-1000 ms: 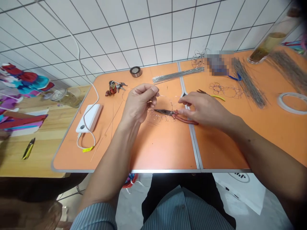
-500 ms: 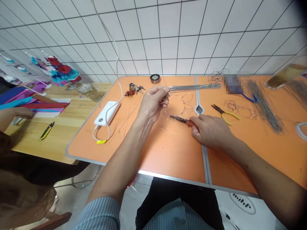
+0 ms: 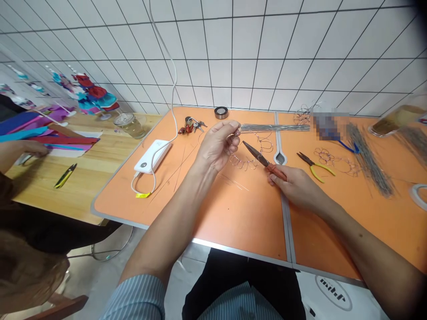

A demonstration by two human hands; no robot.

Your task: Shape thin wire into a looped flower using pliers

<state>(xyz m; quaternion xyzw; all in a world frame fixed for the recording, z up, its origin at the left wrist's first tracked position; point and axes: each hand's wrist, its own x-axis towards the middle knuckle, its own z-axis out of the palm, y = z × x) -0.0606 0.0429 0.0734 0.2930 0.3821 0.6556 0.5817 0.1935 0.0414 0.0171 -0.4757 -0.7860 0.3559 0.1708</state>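
Note:
My left hand [image 3: 218,146] pinches a thin wire frame [image 3: 248,163] at its top, and the frame's small scalloped loops hang below my fingers. My right hand [image 3: 295,186] grips needle-nose pliers [image 3: 263,159] by their red handles. Their dark steel jaws point up and to the left, close beside the wire. I cannot tell whether the jaws touch it. Both hands are above the orange folding table [image 3: 233,218].
Yellow-handled pliers [image 3: 314,167] and small wire pieces [image 3: 328,156] lie to the right, near bundles of wire rods [image 3: 275,128] [image 3: 368,160]. A power bank [image 3: 152,156], keys [image 3: 190,126] and tape [image 3: 221,112] sit left and behind. A co-worker's hand [image 3: 30,149] rests at the wooden table, left.
My right hand has picked the red-handled pliers up from the table and raised their jaws. The wire frame stays in my left hand. The view has swung left and up.

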